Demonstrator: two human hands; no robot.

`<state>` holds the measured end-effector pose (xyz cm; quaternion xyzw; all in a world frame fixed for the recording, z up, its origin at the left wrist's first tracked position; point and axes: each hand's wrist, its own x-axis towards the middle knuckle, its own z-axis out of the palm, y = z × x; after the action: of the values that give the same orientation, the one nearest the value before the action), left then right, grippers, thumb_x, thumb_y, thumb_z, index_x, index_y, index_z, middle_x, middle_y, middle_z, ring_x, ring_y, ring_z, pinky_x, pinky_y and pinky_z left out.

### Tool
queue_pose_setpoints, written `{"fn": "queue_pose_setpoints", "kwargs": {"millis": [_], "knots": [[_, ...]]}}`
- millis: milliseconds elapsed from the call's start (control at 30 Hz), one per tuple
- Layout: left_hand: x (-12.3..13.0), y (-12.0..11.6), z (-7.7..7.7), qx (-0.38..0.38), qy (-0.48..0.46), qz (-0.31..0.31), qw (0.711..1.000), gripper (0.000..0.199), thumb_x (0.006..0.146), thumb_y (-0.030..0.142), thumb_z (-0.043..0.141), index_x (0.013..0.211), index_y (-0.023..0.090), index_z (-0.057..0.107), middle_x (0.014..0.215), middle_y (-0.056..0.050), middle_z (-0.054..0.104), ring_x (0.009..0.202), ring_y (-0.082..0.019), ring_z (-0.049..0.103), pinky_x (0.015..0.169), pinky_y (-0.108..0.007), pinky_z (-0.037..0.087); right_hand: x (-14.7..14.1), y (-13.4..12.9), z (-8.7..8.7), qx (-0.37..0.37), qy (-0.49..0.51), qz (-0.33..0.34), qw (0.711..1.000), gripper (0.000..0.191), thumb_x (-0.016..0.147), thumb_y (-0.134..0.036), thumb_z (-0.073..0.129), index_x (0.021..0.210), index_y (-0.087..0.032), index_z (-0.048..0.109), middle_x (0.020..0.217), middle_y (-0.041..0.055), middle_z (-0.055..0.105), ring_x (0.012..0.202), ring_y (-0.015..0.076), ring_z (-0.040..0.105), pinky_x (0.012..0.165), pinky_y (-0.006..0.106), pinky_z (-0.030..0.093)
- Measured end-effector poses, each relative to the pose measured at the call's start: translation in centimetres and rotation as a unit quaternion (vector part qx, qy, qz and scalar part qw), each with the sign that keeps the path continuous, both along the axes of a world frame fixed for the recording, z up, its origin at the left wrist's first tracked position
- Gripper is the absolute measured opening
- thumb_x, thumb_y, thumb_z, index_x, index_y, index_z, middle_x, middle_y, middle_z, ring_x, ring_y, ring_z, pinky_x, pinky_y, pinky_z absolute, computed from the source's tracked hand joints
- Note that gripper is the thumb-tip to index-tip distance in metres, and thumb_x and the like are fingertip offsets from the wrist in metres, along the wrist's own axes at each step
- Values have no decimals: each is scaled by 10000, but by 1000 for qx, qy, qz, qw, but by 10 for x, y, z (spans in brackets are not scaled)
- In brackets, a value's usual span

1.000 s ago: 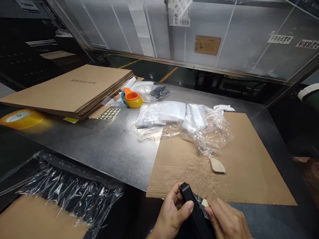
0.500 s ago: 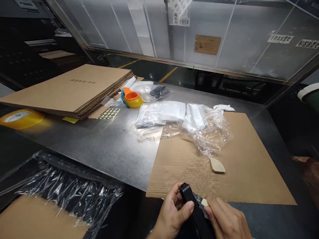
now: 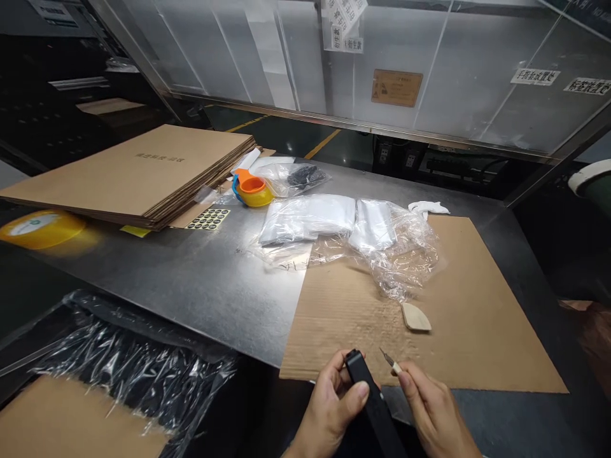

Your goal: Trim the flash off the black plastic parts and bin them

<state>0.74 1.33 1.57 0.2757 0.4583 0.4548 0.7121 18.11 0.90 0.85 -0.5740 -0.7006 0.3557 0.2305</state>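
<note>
At the front edge of the bench, my left hand (image 3: 329, 407) is closed around a long black plastic part (image 3: 375, 401), its thumb pressed along the side. My right hand (image 3: 436, 407) pinches a small craft knife (image 3: 391, 361) with a pale handle and a thin pointed metal tip. The tip points up and left, apart from the black part. Just beyond the hands, a beige wedge-shaped pad (image 3: 416, 317) lies on a flat cardboard sheet (image 3: 477, 305). Clear plastic bags with white sleeves (image 3: 329, 213) lie behind it.
Stacked cardboard (image 3: 128, 165) lies at the left, near a yellow tape roll (image 3: 42, 229) and a sticker sheet (image 3: 209, 219). An orange and yellow tape dispenser (image 3: 252, 187) stands mid-bench. A bin lined with black plastic (image 3: 138, 356) is at lower left.
My right hand has drawn back to the right, taking the knife off the black part so its tip now shows. My left hand has hardly moved.
</note>
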Motion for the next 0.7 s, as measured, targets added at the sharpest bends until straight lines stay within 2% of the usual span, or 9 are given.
{"fn": "queue_pose_setpoints", "kwargs": {"millis": [100,200,367,433,500,600,700], "knots": [[1,-1,-1,-12,-10,-10,1000,494,646,482,709,980,157,548,791,-46,652,747,-162,574,689,-264,423,1,4,10,-59,75,0,995,372,947,-443,262,830,-212,529,635,-27,523,566,111,502,542,196,380],[1,-2,-3,-5,-20,-19,1000,467,641,482,712,949,164,564,813,-35,632,784,-163,571,708,-254,416,-2,8,16,-102,126,10,987,363,896,-512,370,882,-194,543,662,-25,520,581,109,479,549,203,372],[1,-3,-6,-3,-38,-55,998,427,639,445,730,922,174,559,793,-19,609,748,-144,557,710,-255,399,-14,19,20,-175,220,10,960,324,816,-503,540,818,-179,529,634,-42,463,590,101,424,550,207,344],[0,-4,-6,17,-55,-80,995,436,643,452,722,925,168,549,803,-35,624,742,-151,563,715,-268,395,-18,24,16,-190,245,8,951,330,807,-503,551,773,-176,515,635,-43,445,598,100,412,563,211,342],[-1,-4,-6,29,-64,-104,992,479,645,479,706,962,163,536,794,-50,647,728,-159,566,688,-269,392,-19,29,8,-179,240,-18,954,349,819,-511,523,731,-174,494,644,-37,439,616,106,409,583,222,346],[-2,-4,-6,14,-72,-123,990,553,652,496,688,1046,155,504,772,-66,674,717,-168,567,664,-272,388,-16,32,-10,-143,212,-71,964,361,842,-509,482,701,-177,461,643,-36,410,626,111,381,593,231,342],[-3,-2,-6,-12,-83,-126,988,543,675,485,670,1061,150,487,763,-75,679,715,-172,565,663,-279,385,-6,30,-22,-137,210,-80,965,360,851,-508,468,706,-179,454,651,-38,391,633,113,370,602,233,342]]}}
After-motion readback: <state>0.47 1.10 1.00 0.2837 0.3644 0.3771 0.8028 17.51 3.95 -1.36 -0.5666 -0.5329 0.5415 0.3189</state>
